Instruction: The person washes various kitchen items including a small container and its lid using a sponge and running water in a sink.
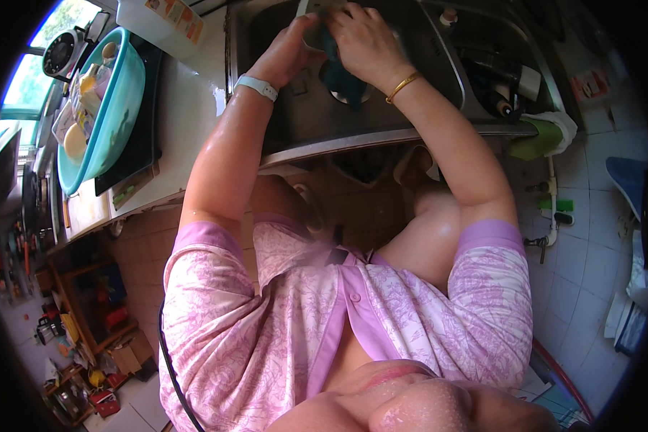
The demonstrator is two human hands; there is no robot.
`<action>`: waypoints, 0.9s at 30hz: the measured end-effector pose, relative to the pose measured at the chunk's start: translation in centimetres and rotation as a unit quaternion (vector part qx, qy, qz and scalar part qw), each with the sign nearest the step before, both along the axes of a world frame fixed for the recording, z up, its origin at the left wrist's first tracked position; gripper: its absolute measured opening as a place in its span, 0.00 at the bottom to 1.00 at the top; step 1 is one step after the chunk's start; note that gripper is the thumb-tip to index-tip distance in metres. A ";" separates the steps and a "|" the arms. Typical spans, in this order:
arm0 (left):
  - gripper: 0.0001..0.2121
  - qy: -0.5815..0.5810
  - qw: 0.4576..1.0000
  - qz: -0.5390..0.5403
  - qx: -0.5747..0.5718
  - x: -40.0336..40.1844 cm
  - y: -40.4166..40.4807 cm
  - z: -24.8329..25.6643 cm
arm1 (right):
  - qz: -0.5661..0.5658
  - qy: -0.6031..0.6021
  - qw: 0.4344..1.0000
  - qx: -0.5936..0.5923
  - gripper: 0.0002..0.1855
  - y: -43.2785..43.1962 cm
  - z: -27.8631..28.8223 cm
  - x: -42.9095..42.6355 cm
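Both of my hands are over the left basin of a stainless steel sink (302,121). My left hand (290,56), with a pale watch band at the wrist, curls around a greyish object (314,38) whose kind I cannot make out. Close beside it, my right hand (364,48) holds a dark teal cloth (343,81) near that object. The cloth hangs down over the round drain (351,98). A gold-coloured bangle (403,87) circles my right wrist. My fingers and the top frame edge hide part of the object.
On the left counter (183,113), a turquoise plastic basin (124,102) full of assorted items stands near a white plastic jug (164,24). Dark bottles (491,70) lie in the right sink basin. A green and white cloth (542,135) hangs over the sink's right front corner.
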State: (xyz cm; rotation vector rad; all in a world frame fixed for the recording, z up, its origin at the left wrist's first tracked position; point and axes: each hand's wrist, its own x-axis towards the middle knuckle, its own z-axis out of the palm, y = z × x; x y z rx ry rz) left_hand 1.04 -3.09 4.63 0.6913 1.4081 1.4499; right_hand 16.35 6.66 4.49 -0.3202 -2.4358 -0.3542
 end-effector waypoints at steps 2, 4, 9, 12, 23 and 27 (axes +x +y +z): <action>0.28 -0.032 0.998 0.009 -0.048 -2.1 0.6 -1.5 | -0.002 -0.040 0.999 0.027 0.15 -0.4 0.1 -0.2; 0.28 -0.136 0.984 -0.051 0.105 -3.1 0.6 -2.6 | 0.083 -0.041 0.995 -0.021 0.16 -1.5 0.2 -0.5; 0.29 -0.171 0.972 -0.055 0.153 -1.9 0.9 -2.0 | 0.206 0.065 0.937 -0.276 0.20 1.3 -1.1 0.1; 0.31 -0.205 0.958 -0.091 0.177 -3.2 0.0 -1.9 | 0.232 0.178 0.896 -0.334 0.14 -0.5 1.8 0.3; 0.32 -0.277 0.933 -0.177 0.146 -3.0 0.9 -1.6 | 0.206 0.384 0.734 -0.521 0.17 3.0 0.1 0.7; 0.32 -0.189 0.959 -0.163 0.137 -2.5 0.8 -1.8 | 0.183 0.343 0.588 -0.709 0.19 1.9 0.8 0.8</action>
